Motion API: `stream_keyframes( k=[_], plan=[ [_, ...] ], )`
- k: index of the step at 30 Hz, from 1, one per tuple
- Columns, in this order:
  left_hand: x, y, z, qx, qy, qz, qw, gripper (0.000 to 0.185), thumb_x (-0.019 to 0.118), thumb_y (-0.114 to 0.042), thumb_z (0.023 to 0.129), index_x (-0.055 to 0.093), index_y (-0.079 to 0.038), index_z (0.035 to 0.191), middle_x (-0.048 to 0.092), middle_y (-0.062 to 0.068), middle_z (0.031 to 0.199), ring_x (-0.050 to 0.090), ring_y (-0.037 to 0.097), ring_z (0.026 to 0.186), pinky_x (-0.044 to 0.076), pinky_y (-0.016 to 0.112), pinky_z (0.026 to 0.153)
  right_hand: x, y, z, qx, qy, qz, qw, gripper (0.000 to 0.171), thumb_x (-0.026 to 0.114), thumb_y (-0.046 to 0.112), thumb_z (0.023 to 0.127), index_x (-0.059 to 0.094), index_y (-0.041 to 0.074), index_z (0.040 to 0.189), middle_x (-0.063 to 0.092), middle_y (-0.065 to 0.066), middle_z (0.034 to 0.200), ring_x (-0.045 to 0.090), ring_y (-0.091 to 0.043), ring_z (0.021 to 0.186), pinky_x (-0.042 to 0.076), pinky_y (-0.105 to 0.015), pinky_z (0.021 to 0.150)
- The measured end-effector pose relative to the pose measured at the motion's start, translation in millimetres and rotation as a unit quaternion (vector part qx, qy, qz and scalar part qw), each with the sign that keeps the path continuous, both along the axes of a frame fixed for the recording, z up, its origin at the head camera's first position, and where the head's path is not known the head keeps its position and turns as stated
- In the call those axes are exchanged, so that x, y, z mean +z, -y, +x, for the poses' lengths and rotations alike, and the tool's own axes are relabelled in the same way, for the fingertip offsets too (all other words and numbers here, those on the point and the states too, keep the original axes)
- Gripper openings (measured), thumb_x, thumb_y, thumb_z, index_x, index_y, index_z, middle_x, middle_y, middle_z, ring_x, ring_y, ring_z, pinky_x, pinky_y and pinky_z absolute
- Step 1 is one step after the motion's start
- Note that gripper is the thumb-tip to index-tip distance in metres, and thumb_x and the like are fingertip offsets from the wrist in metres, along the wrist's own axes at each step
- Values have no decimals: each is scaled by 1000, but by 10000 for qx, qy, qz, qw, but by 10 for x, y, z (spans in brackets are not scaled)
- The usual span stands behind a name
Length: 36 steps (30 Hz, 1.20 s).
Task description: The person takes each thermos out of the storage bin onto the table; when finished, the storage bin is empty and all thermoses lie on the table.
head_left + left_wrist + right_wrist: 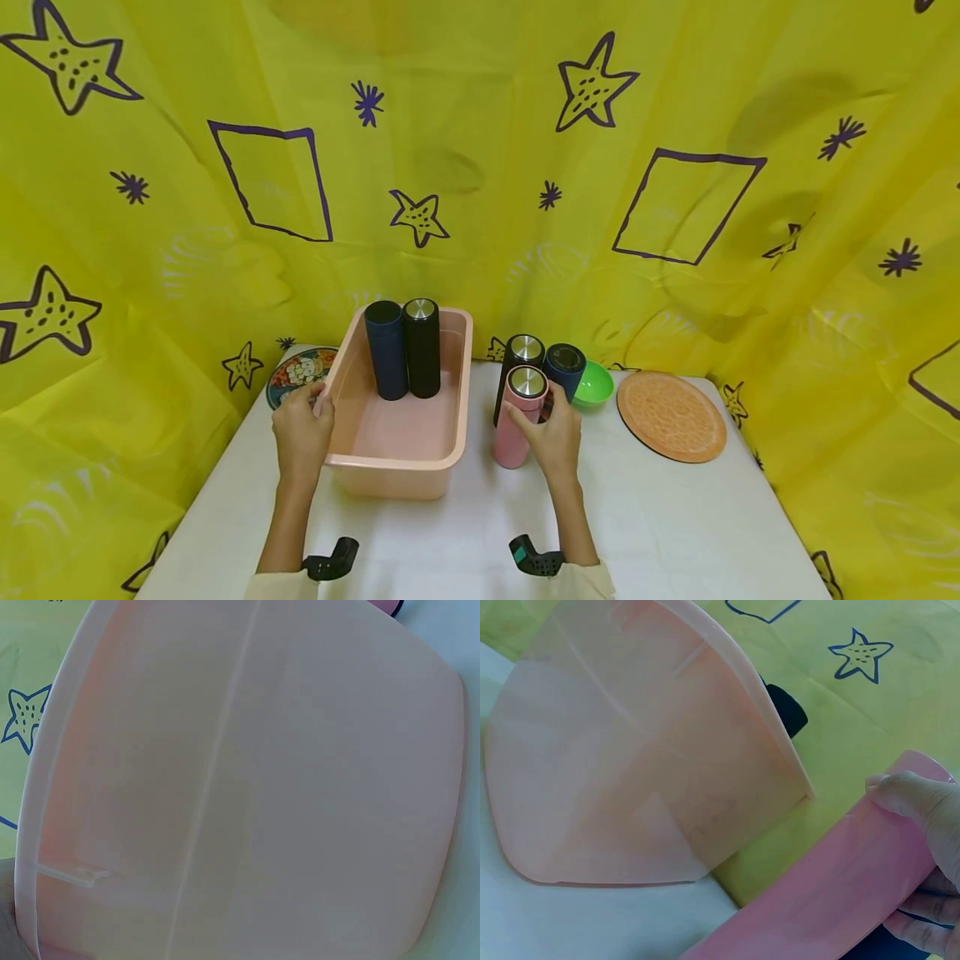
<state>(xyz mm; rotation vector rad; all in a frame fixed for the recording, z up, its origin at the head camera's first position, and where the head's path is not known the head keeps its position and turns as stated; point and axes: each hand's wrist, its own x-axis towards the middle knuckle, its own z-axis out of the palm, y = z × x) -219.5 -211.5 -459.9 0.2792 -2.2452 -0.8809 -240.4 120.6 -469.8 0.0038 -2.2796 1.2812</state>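
Note:
My left hand (303, 429) grips the left rim of a peach plastic tub (390, 482), thumb over the edge. Inside the tub, at its far end, stand a dark blue bottle (388, 354) and a black bottle (423, 354) with a silver lid top. To the right of the tub, my right hand (553, 429) holds a pink bottle (513, 437) near its top, thumb on the near side and fingers around the back. In the right wrist view the pink bottle (817, 885) runs diagonally beneath the thumb. Close behind it are another black bottle (524, 347) and a blue bottle (566, 365).
A green bowl (596, 385) sits behind the blue bottle. Farther right lies a round orange-brown mat (671, 417). A patterned plate (300, 373) is partly hidden behind the left hand and tub. Yellow curtain (480, 167) surrounds the white table (645, 525).

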Motion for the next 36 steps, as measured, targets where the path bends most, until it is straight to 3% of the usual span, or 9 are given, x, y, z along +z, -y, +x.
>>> stream_keyframes(
  k=[12,19,25,36],
  plan=[
    [16,-3,-21,-37,69,119,9999,24,65,0,84,69,11,105,68,33,100,66,48,89,54,58,73,18,-37,0,359,209,-71,9991,76,88,32,69,55,-5,127,67,-24,118,66,-35,106,56,-47,87],
    [32,-24,-65,-54,88,128,9999,25,65,0,84,69,11,106,68,33,102,66,48,91,54,59,75,35,-55,-10,412,89,-134,9990,77,88,28,70,53,-6,129,65,-25,120,65,-36,107,56,-48,87],
    [45,-17,-32,-28,157,163,9997,24,65,-1,85,68,11,106,68,32,102,66,48,90,55,59,74,23,-34,33,395,-66,-324,9987,76,89,23,67,53,-4,129,64,-22,122,64,-35,109,56,-49,86],
    [25,-19,1,-11,-31,84,10000,23,64,0,84,69,12,103,68,33,98,66,50,89,53,60,74,86,-57,70,240,-309,-365,9986,75,90,26,66,56,2,128,64,-16,119,64,-31,109,57,-44,87]
  ],
)
